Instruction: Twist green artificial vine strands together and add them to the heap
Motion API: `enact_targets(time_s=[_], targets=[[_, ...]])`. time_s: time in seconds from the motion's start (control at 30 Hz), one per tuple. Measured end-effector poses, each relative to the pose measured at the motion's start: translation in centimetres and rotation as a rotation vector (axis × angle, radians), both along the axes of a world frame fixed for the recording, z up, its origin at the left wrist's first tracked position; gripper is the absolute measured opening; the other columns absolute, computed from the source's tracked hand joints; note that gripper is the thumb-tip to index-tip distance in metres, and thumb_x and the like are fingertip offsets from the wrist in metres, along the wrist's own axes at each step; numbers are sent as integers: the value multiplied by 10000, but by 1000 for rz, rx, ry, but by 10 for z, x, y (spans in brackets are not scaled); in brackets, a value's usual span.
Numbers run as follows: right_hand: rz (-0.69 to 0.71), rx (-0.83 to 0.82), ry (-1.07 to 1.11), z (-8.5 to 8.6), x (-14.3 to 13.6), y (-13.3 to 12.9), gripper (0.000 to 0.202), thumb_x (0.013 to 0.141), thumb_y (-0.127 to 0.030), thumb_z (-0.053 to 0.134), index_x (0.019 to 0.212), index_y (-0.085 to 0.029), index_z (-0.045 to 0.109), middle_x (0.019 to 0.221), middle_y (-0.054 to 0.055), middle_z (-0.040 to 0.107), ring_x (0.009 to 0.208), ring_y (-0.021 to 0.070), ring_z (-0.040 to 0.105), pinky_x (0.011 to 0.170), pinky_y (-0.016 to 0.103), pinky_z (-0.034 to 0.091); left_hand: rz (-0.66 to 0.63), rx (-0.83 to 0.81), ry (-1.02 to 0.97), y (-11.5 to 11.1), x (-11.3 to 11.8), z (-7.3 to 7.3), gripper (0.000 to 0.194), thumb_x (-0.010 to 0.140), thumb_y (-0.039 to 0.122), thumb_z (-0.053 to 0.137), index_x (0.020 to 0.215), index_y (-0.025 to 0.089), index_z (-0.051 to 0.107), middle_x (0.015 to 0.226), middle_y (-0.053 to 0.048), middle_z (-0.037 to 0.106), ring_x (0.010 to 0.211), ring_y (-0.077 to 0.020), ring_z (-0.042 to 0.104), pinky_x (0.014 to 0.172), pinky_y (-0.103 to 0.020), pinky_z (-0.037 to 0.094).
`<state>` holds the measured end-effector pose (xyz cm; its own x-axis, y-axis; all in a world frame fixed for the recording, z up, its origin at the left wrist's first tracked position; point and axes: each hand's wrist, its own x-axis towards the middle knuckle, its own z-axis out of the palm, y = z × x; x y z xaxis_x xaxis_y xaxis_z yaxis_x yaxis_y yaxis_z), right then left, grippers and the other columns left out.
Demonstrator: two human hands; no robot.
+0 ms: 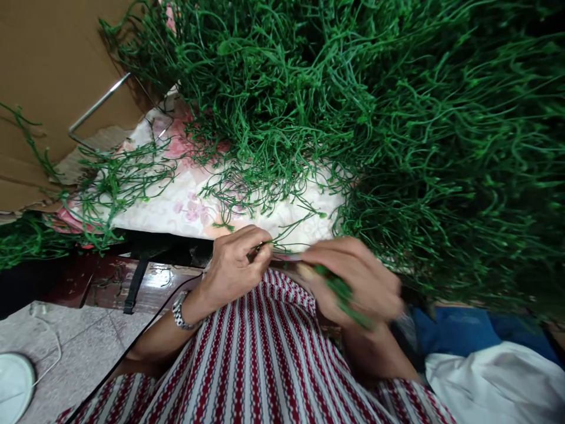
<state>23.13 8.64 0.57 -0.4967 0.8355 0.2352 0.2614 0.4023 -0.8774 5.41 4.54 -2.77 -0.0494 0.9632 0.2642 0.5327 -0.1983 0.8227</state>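
Observation:
My left hand (241, 259) is closed in a pinch on a thin green plastic plant stem (289, 227), whose branching tips spread over the cloth. Just to its right, my right hand (353, 282) is smeared by motion, its fingers curled round a green bundle (338, 288) that looks like more stems. Thin strands run between the two hands. Both are at the near edge of a white floral cloth (163, 212), above my striped lap. Beyond them rises a large heap of green artificial plant stems (300, 88).
A cardboard box (48, 65) and a bent metal rod (99, 106) stand at the left. Loose stems (128, 176) lie on the cloth's left part. A white round lid-like object (13, 386) is on the floor. White fabric (516, 377) and blue fabric (454, 330) lie at the right.

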Motion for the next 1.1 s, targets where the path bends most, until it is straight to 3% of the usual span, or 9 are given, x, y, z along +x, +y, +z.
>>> enact_targets(time_s=[0.07, 0.13, 0.27, 0.43, 0.7, 0.9, 1.0, 1.1], targets=[[131, 137, -112, -6, -10, 4, 130, 813, -207, 545, 924, -203, 612, 884, 56, 614, 837, 166, 578, 742, 315, 477, -18, 46, -20, 0, 1, -1, 118, 751, 79, 512, 766, 173, 581, 655, 0, 510, 613, -111, 469, 583, -229, 375], [188, 167, -148, -15, -18, 11, 123, 834, -210, 517, 920, -174, 598, 854, 52, 611, 817, 148, 575, 723, 289, 477, -3, 88, -49, 0, 2, -2, 125, 755, 85, 515, 787, 177, 593, 711, -20, 514, 677, -128, 489, 606, -237, 398], [171, 81, -138, -30, -19, 17, 142, 812, -267, 570, 907, -162, 579, 813, 33, 610, 756, 130, 563, 677, 255, 455, -9, 138, -64, -1, 3, -7, 149, 764, 83, 511, 828, 187, 596, 837, -49, 560, 818, -155, 535, 711, -271, 442], [246, -10, -142, -34, -16, 15, 119, 838, -267, 535, 835, -155, 577, 735, 15, 592, 685, 109, 538, 640, 232, 423, -78, 147, -18, -2, 2, -12, 159, 776, 58, 488, 837, 181, 569, 770, -34, 574, 764, -145, 548, 704, -262, 437], [232, 319, -487, -33, -13, 9, 117, 850, -228, 465, 836, -149, 551, 745, 49, 558, 703, 150, 499, 617, 261, 398, -208, -110, 306, -6, -7, 0, 116, 817, 132, 410, 850, 164, 516, 772, -38, 504, 723, -157, 483, 648, -279, 365], [241, 524, -604, -30, -14, 8, 179, 738, -57, 455, 851, -134, 570, 759, 64, 550, 712, 172, 501, 628, 287, 422, -336, -176, 217, -3, -13, 2, 142, 793, 106, 417, 669, 162, 460, 663, 4, 441, 619, -114, 427, 568, -245, 304], [282, 494, -617, -30, -14, 10, 186, 749, -60, 455, 865, -131, 582, 798, 76, 561, 730, 177, 521, 632, 293, 440, -320, -157, 214, -4, -12, 1, 165, 780, 91, 437, 631, 157, 462, 619, 17, 429, 589, -102, 408, 554, -241, 292], [330, 354, -526, -30, -14, 13, 163, 797, -117, 469, 916, -137, 579, 903, 91, 575, 798, 171, 549, 666, 281, 464, -300, -141, 233, -7, -11, -1, 212, 797, 88, 424, 599, 156, 463, 591, 22, 422, 578, -98, 405, 553, -241, 302]])
